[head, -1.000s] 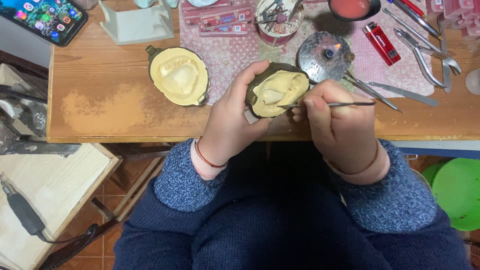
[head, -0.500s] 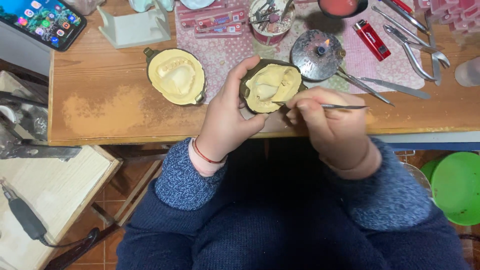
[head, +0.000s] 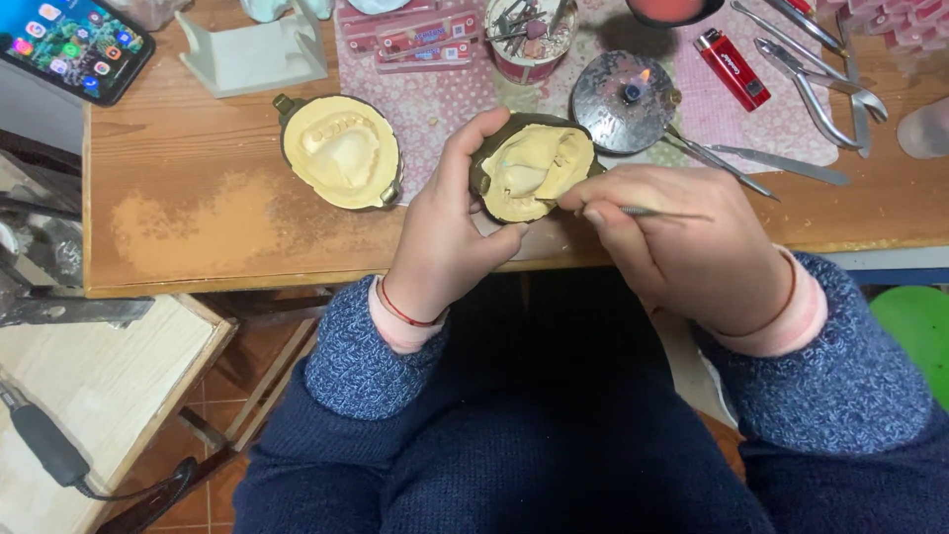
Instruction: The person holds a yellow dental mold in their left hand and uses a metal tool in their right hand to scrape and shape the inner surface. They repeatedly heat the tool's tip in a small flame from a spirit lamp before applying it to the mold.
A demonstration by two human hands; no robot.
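Note:
My left hand [head: 445,232] grips a dark flask half filled with pale yellow plaster [head: 534,166], held tilted just over the front edge of the wooden table [head: 198,227]. My right hand [head: 682,247] pinches a thin metal instrument [head: 643,211]; its tip touches the plaster near the lower right of the cast. A second flask half with a similar yellow cast [head: 341,150] lies flat on the table to the left.
A small lit burner [head: 625,99] stands right behind the held flask. A red lighter [head: 729,67], pliers and metal tools [head: 820,89] lie at the right. A tool cup [head: 529,35], a phone [head: 69,44] and a pale block [head: 252,54] sit further back.
The view has shifted slightly. Both hands hold the same grip; the instrument tip has worked a little along the plaster.

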